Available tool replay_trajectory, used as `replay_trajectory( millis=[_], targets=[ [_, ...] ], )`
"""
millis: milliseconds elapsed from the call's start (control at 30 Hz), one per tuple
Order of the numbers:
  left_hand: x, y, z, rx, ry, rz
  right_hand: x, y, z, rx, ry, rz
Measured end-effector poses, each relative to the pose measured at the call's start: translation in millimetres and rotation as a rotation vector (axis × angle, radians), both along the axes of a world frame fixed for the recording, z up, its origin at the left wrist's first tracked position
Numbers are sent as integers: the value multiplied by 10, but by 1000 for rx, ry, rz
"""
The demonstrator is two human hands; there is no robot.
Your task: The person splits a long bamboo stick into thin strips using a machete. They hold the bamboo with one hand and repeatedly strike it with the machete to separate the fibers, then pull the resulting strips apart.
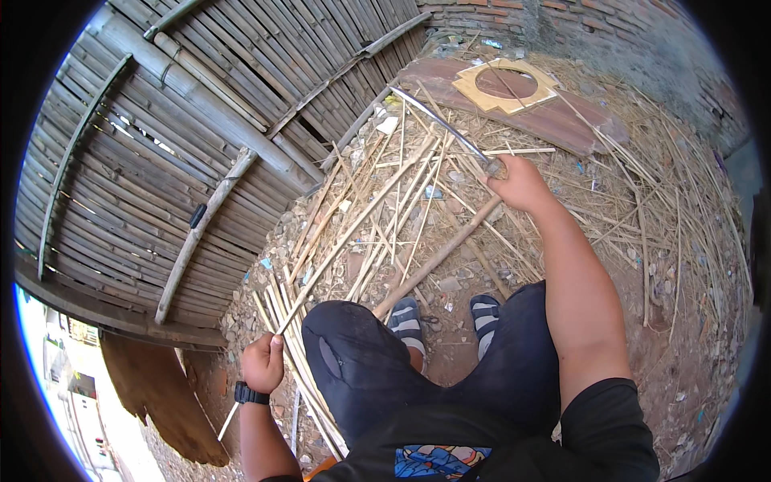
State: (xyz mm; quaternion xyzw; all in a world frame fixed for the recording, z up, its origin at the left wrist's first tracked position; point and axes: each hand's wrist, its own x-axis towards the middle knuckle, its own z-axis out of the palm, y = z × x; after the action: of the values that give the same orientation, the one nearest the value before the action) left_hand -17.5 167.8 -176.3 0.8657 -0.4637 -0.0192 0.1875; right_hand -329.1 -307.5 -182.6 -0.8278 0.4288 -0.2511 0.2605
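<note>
My left hand (263, 363), wearing a black wristwatch, is closed around a long, thin bamboo strip (353, 241). This strip slants up and away to the right, its far end near the blade. In my right hand (522, 183) is the handle of a long knife (454, 132) with a thin, slightly curved blade pointing to the far left. The handle is mostly hidden by my fingers. Below the right hand a thicker wooden stick (438, 257) leans toward my knees. Beside my left leg lies a bundle of pale split strips (301, 365).
A bamboo slat wall (233, 96) rises on the left. At the far side a yellow frame with a round hole (466, 87) lies on a reddish-brown board (562, 128), before a brick wall (618, 32). Loose strips, straw and stones litter the ground around my sandalled feet (405, 321).
</note>
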Motion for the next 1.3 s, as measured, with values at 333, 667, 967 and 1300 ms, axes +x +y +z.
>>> replay_trajectory(
  millis=[333, 667, 967, 1300],
  targets=[
    [-273, -698, 136, -45, -180, -16, 377, 724, 273, -273, 201, 448],
    [-221, -495, 219, -30, -164, -62, 239, 422, 183, -222, 104, 312],
    [-154, -161, 228, -6, -218, -19, 45, 106, 90, -36, -102, -8],
    [-171, -80, 130, -33, -183, -21, 144, 233, 116, -110, 60, 221]
  ],
)
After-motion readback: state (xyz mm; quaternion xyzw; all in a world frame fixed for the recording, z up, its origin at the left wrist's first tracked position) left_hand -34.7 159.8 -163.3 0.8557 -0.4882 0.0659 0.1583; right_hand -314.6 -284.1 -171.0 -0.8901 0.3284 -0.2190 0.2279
